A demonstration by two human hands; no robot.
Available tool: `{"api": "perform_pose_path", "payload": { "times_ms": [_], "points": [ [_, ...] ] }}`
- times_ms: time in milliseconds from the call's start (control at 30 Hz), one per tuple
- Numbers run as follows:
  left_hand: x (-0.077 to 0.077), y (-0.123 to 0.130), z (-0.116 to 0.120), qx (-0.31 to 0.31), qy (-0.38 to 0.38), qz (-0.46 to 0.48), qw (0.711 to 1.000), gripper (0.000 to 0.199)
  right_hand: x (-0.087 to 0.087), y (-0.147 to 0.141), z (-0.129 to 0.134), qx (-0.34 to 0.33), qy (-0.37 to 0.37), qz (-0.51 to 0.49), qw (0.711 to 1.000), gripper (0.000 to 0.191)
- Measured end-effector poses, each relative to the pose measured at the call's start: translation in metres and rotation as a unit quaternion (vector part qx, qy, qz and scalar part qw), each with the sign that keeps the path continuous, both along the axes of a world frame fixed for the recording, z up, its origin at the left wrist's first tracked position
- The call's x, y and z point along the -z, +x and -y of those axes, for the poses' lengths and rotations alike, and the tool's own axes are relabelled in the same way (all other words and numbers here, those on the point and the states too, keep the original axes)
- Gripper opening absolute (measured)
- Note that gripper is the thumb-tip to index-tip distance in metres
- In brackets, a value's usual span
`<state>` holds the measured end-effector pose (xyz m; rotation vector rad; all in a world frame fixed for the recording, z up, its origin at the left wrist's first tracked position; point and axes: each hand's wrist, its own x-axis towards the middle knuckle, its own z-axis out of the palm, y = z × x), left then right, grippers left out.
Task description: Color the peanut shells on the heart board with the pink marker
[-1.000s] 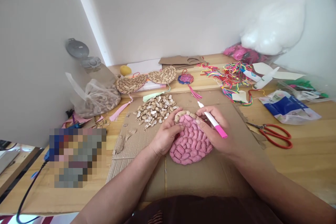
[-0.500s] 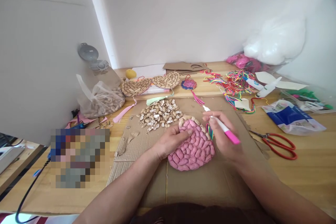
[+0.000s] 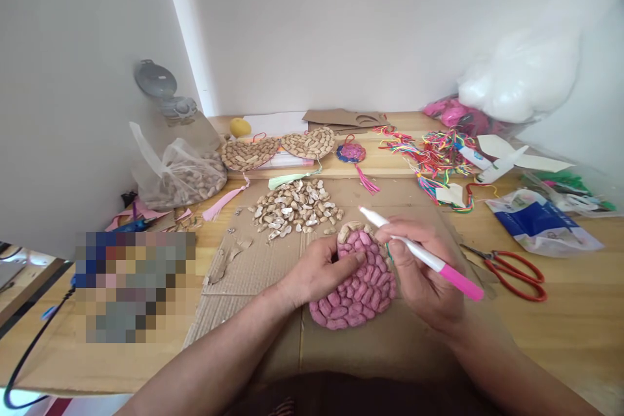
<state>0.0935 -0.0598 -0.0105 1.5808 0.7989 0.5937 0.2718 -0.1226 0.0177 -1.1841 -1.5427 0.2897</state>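
Note:
A rounded peanut-shell craft piece [image 3: 358,296], mostly coloured pink, is held above the brown cardboard [image 3: 263,273]. Bare tan shells show along its far edge. My left hand [image 3: 326,273] grips its left side, thumb lying on top of the pink shells. In my right hand [image 3: 424,266] is a white marker [image 3: 414,248] with a pink end, pinched between thumb and fingers. Its pale pink tip points left, just beyond the far edge of the piece and apart from it. Part of a green cord shows beside the right fingers.
Loose peanut shells [image 3: 295,208] lie heaped on the cardboard, with a bag of peanuts [image 3: 182,172] to the left. Red-handled scissors [image 3: 517,273] rest at the right near a blue-and-white packet [image 3: 541,221]. Finished shell crafts [image 3: 309,143] and coloured cords [image 3: 443,149] stand behind.
The marker has swung lower and to the left, with its tip nearer the piece's far edge. The piece has tilted slightly in my left hand, and the camera view has shifted a little.

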Motion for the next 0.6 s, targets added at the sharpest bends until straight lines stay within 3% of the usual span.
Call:
{"api": "perform_pose_path", "payload": {
  "times_ms": [100, 300, 400, 533, 600],
  "points": [
    [-0.001, 0.000, 0.002, 0.007, -0.008, 0.011, 1.000, 0.030, 0.001, 0.003, -0.004, 0.049, -0.036, 0.019, 0.998, 0.018],
    [-0.003, -0.001, 0.002, 0.028, -0.039, 0.053, 0.997, 0.031, 0.008, 0.002, -0.012, 0.012, -0.093, -0.026, 0.995, 0.015],
    [0.002, -0.001, -0.001, 0.025, -0.122, 0.082, 0.989, 0.039, -0.003, 0.003, -0.012, -0.002, -0.131, -0.016, 0.991, 0.007],
    [0.010, 0.001, -0.007, -0.035, -0.235, 0.161, 0.958, 0.052, -0.011, 0.009, -0.012, 0.011, -0.181, -0.046, 0.982, 0.007],
    [0.010, 0.001, -0.009, -0.038, -0.266, 0.208, 0.941, 0.044, -0.009, 0.013, -0.014, 0.032, -0.182, -0.087, 0.979, 0.010]
  ]
}}
